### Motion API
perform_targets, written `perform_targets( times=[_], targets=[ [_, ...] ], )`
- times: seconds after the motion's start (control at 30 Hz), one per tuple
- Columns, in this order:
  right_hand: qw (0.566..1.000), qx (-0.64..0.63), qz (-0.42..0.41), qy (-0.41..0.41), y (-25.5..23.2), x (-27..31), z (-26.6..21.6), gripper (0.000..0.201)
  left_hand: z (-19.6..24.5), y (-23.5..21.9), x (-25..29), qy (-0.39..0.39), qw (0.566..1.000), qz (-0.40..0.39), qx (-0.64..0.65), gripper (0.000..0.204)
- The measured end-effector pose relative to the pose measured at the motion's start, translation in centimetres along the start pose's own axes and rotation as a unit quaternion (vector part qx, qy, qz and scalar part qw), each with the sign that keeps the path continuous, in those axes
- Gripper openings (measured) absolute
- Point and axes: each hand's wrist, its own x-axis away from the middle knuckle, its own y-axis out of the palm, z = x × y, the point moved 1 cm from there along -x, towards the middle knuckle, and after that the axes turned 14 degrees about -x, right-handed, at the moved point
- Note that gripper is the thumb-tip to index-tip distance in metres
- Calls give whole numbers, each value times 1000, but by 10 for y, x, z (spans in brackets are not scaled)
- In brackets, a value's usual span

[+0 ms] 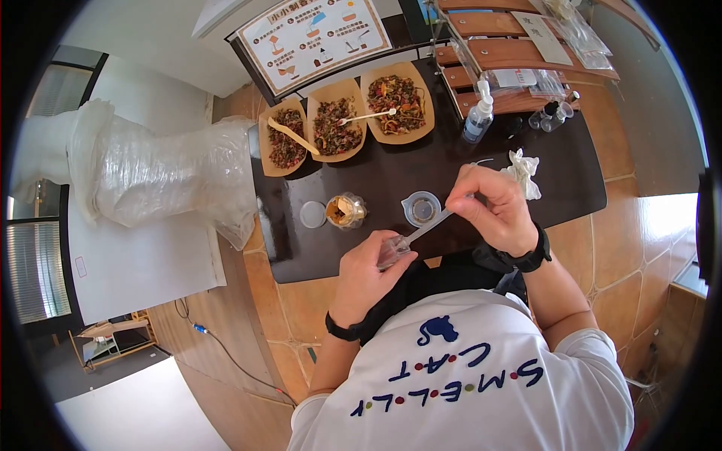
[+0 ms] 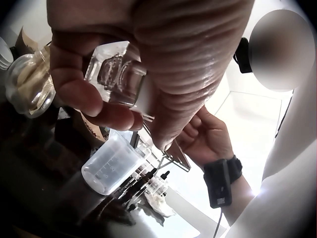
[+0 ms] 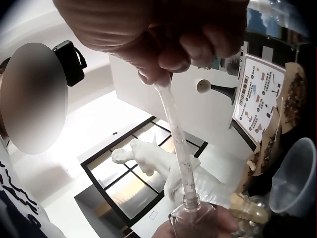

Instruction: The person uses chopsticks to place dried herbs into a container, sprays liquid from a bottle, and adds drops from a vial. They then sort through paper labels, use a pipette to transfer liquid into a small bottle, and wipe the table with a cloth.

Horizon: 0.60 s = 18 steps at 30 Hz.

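My left hand (image 1: 359, 274) grips a small clear glass bottle (image 2: 116, 74) by its body, low over the table's near edge. My right hand (image 1: 492, 210) pinches the upper end of a clear plastic dropper (image 3: 178, 139) between thumb and fingers. The dropper slants down to the bottle, and its lower end is in the bottle's threaded neck in the right wrist view. Small droplets or bubbles show along its tube. Just beyond both hands stands a translucent measuring cup (image 1: 421, 209) with a pouring lip. To its left is a glass jar (image 1: 346, 212) with light brown pieces inside.
A round white lid (image 1: 313, 214) lies beside the jar. Three paper trays (image 1: 401, 105) of dried plant mix line the back, below an instruction sheet (image 1: 316, 41). A spray bottle (image 1: 477, 120), small bottles (image 1: 555, 119), crumpled tissue (image 1: 523, 169) and a wooden rack (image 1: 496, 52) stand right.
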Motion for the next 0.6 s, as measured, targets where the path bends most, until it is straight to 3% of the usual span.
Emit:
perform_targets(
  times=[0.03,0.1,0.2,0.23,0.3,0.47,0.6],
  targets=[
    [1000,0,-1,0,-2,0,-1,2,-1,1,0,1,1000,6,1,39],
    [995,-66,77,6,-9,2,-2,3,-2,0,1,2,1000,11,2,39],
    [986,-55,160,-16,-17,-1,-4,4,-5,-3,1,-8,1000,27,-5,39],
    [986,-54,160,-16,-18,-1,-4,4,-7,-4,1,-11,1000,29,-7,39],
    [983,158,97,-2,-19,-1,-4,5,-8,-4,1,-12,999,29,-9,39],
    [978,206,37,6,-6,0,8,11,-7,-3,1,-23,999,19,12,38],
    [969,242,12,-40,-1,-3,8,12,-6,-3,1,-19,1000,20,8,38]
  ],
)
